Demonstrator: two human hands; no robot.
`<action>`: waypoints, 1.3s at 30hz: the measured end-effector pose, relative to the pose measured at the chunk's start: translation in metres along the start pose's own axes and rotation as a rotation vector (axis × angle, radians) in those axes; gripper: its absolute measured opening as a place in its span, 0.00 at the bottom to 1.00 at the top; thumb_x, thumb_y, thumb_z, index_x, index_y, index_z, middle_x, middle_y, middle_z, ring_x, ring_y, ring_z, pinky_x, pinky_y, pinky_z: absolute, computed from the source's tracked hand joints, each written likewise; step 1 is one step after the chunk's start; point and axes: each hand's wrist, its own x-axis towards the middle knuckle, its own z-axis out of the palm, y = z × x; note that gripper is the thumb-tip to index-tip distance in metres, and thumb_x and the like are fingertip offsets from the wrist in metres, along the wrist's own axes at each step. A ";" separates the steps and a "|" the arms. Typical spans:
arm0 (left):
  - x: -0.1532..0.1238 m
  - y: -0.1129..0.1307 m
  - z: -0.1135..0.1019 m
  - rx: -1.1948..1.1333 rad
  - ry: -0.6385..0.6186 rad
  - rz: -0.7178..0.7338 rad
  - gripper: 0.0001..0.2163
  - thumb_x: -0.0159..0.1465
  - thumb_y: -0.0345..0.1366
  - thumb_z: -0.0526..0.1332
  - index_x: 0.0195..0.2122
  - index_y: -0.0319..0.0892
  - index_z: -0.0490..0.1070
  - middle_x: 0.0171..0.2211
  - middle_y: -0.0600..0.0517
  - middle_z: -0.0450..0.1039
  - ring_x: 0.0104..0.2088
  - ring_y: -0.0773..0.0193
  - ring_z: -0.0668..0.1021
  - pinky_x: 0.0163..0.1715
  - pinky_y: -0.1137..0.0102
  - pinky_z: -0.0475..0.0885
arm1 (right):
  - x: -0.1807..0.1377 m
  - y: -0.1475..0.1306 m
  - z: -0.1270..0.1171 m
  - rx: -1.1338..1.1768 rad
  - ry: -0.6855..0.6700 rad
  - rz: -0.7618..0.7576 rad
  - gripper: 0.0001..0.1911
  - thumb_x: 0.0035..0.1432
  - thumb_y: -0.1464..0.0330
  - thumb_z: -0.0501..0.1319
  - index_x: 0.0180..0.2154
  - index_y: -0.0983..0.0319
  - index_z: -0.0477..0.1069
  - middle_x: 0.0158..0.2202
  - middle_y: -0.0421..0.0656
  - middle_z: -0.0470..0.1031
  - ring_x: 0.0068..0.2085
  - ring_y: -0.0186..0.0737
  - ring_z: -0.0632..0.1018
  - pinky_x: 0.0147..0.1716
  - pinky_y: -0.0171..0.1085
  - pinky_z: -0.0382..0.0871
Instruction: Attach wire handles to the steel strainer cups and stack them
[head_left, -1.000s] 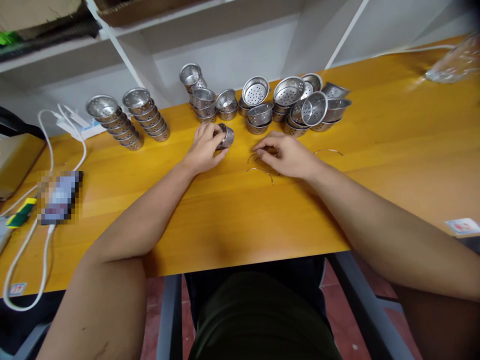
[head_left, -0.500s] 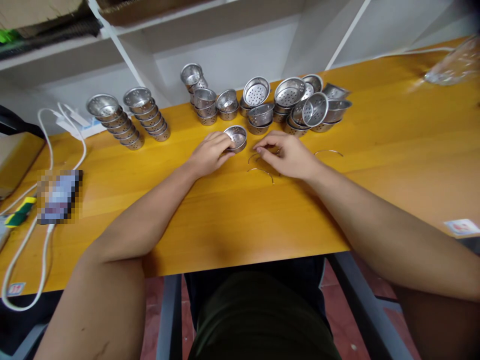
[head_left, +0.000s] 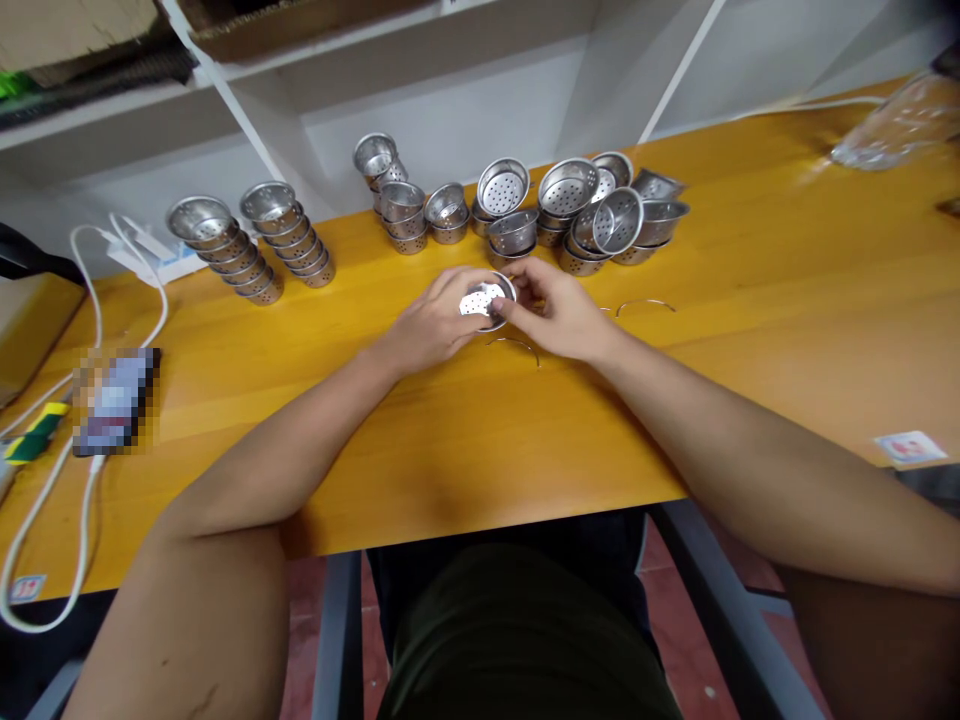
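A small perforated metal strainer basket [head_left: 481,300] is tilted with its open side towards me, its holed bottom catching bright light. My left hand [head_left: 439,315] is closed around its left side, thumb along the near edge. At the right rim is my right hand [head_left: 553,308], thumb tip over the basket and the other fingers curled behind. Whether a thin wire is also pinched there cannot be made out. Just below the hands lies a bent wire handle [head_left: 517,345] on the table. Another curved wire handle [head_left: 646,303] rests to the right of my right hand.
Two leaning stacks of strainer baskets [head_left: 274,225] stand at the back left. More baskets [head_left: 514,232] crowd the table's back, some tipped. A phone [head_left: 116,405] with a white cable [head_left: 86,530] lies left. A clear plastic bag [head_left: 885,135] is far right.
My left hand has lifted and tilted the basket, bringing it slightly nearer and to the right. My right hand has moved from above the wires to meet its rim.
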 end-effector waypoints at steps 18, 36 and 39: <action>-0.001 0.007 0.017 -0.400 0.023 -0.108 0.46 0.82 0.66 0.74 0.91 0.49 0.62 0.86 0.31 0.73 0.87 0.30 0.78 0.91 0.34 0.76 | 0.001 -0.014 0.004 -0.278 0.071 0.048 0.31 0.82 0.39 0.71 0.32 0.52 0.72 0.28 0.45 0.74 0.34 0.51 0.75 0.37 0.50 0.70; -0.003 -0.014 0.026 -1.080 0.066 -0.533 0.37 0.81 0.77 0.68 0.75 0.54 0.70 0.65 0.41 0.88 0.50 0.49 0.95 0.46 0.55 0.93 | -0.011 -0.036 0.008 -0.019 -0.052 -0.099 0.32 0.86 0.42 0.67 0.77 0.51 0.80 0.44 0.48 0.83 0.40 0.57 0.84 0.46 0.57 0.85; -0.003 -0.009 0.028 -1.112 0.033 -0.522 0.37 0.85 0.78 0.61 0.78 0.56 0.67 0.57 0.45 0.89 0.42 0.53 0.94 0.44 0.57 0.92 | -0.008 -0.023 0.017 0.063 -0.005 -0.097 0.32 0.87 0.37 0.66 0.72 0.52 0.81 0.34 0.41 0.78 0.31 0.50 0.82 0.38 0.53 0.83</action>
